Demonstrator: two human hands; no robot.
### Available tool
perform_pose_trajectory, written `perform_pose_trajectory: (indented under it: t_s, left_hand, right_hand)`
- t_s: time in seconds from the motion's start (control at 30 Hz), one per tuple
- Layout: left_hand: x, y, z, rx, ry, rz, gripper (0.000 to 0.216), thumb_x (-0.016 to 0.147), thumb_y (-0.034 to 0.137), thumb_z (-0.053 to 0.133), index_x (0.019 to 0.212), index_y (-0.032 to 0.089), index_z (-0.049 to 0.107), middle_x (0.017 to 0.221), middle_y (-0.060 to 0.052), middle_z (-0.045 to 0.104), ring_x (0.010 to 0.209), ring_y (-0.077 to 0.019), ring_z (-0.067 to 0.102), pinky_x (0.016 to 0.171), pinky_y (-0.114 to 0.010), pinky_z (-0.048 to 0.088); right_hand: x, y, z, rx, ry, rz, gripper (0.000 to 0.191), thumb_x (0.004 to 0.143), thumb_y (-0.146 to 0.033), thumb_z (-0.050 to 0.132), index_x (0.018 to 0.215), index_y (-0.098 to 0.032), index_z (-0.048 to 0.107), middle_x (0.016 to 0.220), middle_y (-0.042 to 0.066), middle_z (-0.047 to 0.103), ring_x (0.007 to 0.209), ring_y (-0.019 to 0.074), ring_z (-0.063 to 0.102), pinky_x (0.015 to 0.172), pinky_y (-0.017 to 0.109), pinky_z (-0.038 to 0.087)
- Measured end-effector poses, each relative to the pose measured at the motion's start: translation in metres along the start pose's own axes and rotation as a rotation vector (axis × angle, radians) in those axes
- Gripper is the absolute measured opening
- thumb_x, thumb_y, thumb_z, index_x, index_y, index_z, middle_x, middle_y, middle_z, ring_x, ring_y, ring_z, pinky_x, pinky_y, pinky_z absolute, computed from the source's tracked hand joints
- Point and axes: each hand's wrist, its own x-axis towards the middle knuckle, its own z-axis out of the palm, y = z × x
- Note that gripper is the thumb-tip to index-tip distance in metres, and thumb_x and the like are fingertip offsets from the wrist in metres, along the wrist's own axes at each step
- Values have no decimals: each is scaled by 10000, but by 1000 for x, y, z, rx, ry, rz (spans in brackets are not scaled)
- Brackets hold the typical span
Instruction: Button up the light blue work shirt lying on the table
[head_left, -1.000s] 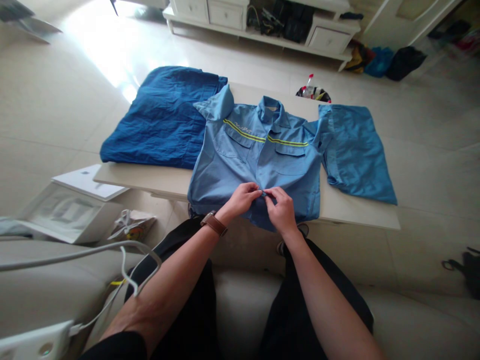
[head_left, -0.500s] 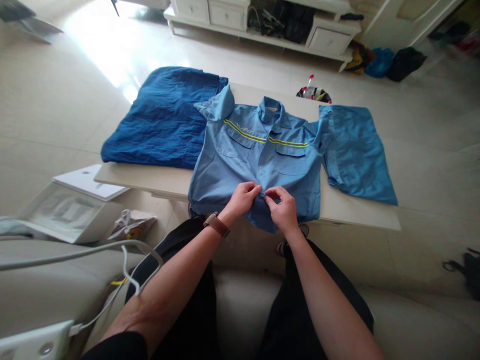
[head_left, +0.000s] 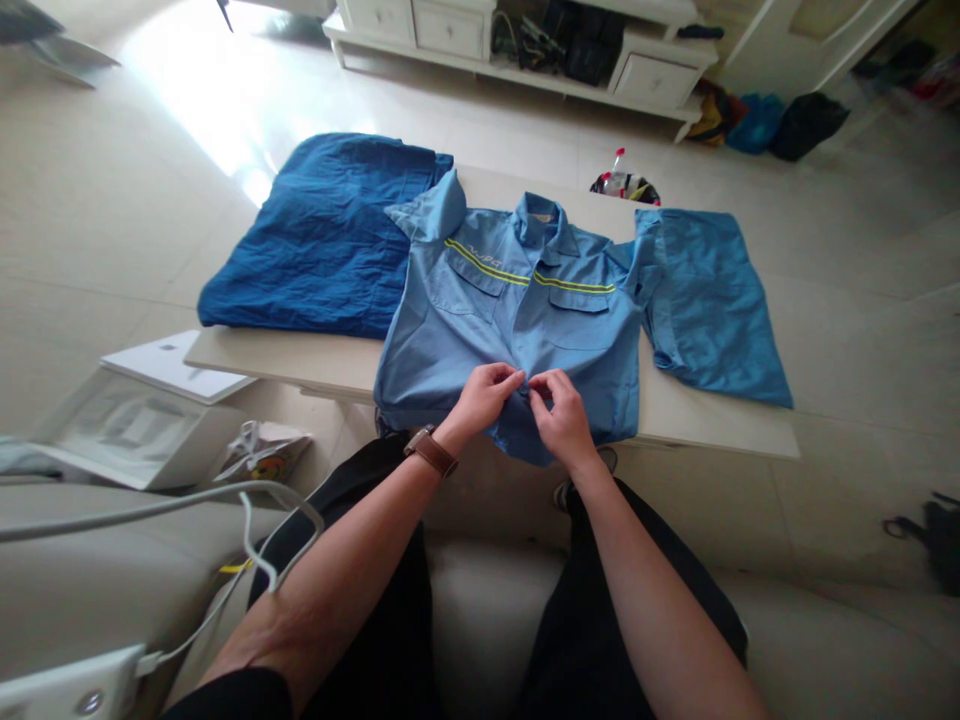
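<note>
A dark blue garment (head_left: 326, 240) lies on the desk (head_left: 300, 362) at your left. Beside it, the light blue shirt (head_left: 517, 310) is spread flat, collar away from you. Your left hand (head_left: 484, 395) and right hand (head_left: 559, 420) meet at its lower front, fingers pinched shut on the placket. Another light blue piece (head_left: 709, 300) lies right.

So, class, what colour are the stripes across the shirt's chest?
Yellow-green stripes on the light blue shirt; head view.
</note>
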Motion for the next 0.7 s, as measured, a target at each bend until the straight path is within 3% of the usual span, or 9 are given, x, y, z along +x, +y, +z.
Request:
perform_pose_trajectory:
  t_s: [0.13, 0.37, 0.5, 0.7]
  left_hand:
    - [0, 0, 0, -135, -45, -49, 325, 667, 335, 840, 823, 141, 631, 733, 32, 609, 672, -91, 543, 639, -217, 406]
    - [2, -6, -4, -122, -42, -42, 279, 657, 133, 808, 881, 135, 641, 756, 29, 630, 697, -94, 583, 677, -224, 443]
    - [1, -6, -3, -85, -123, -8, 242, 671, 112, 796, 865, 135, 653, 770, 17, 647, 693, -92, 590, 663, -218, 444]
    - [-1, -3, -2, -83, -87, -8, 300, 680, 146, 807, 920, 143, 627, 738, 30, 644, 657, -87, 596, 622, -196, 445]
  right_hand:
    - [-1, 0, 1, -9, 52, 40, 105, 924, -234, 512, 895, -211, 610, 913, 59, 624, 870, 209, 615, 816, 334, 508]
    - [0, 5, 4, 142, 90, 222, 129, 850, -319, 601, 850, -201, 652, 833, 47, 690, 777, 204, 644, 761, 331, 511]
    - [2, 12, 6, 293, 136, 364, 200, 783, -393, 672, 810, -195, 669, 761, 31, 697, 710, 195, 637, 720, 324, 507]
    - [2, 6, 7, 303, 137, 333, 282, 821, -457, 678, 889, -185, 702, 858, 57, 733, 796, 209, 668, 768, 334, 524]
